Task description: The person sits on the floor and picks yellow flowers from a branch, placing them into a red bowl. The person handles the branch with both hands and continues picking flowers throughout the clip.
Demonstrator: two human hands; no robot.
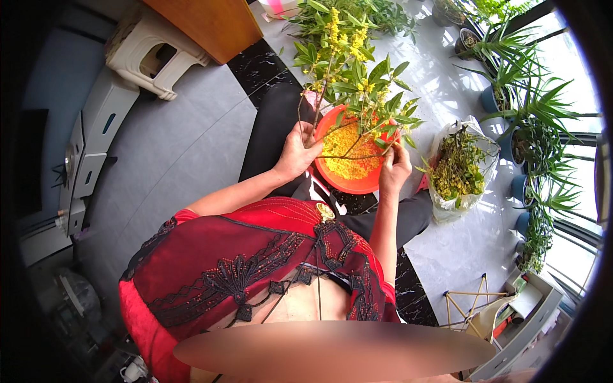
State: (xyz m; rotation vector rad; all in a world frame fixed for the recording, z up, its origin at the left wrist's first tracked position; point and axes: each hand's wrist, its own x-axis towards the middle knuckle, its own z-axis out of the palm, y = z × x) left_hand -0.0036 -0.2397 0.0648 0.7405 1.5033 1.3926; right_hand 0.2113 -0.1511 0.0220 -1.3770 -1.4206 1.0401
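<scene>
A flowering branch (352,87), with green leaves and small yellow blossom clusters like osmanthus, spans the space above a red-orange plastic basin (353,187). Its woody stems are pinched in my left hand (298,155) at the basin's left side. My right hand (395,168), over the right rim, has its fingertips closed on a thin twig of the same branch. Loose yellow blossoms (352,165) cover the inside of the basin. Leaves and stems hide part of its far rim. The basin sits between my bent legs, low over the floor.
Right of the basin stands a white plastic bag (450,210) of cut sprigs. More leafy branches (378,19) lie beyond. Potted spiky plants (515,105) line the window. A plastic stool (155,52) is at upper left, a folding frame (471,301) at lower right.
</scene>
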